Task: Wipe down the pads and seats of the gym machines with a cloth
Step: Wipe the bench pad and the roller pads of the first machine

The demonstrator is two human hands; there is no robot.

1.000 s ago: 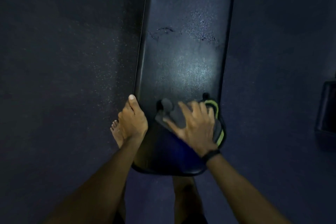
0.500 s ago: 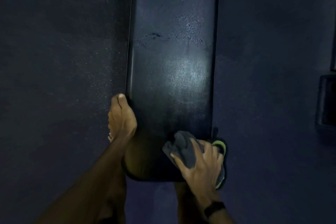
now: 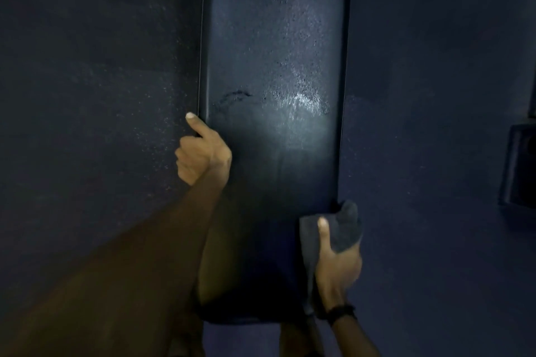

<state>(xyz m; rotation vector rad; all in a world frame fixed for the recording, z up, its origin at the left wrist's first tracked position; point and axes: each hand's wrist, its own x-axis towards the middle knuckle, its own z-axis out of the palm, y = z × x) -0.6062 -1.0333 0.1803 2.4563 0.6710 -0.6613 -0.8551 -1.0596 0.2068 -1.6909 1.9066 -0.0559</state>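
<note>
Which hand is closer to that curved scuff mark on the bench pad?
Left. The left hand grips the pad's left edge just below and left of the scuff. The right hand holds the cloth at the right edge, much nearer the person.

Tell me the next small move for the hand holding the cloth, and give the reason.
Probably sweep the cloth forward along the bench pad. The right hand grips it at the pad's near right edge, while droplets glisten farther up. The left hand holds the left edge.
</note>
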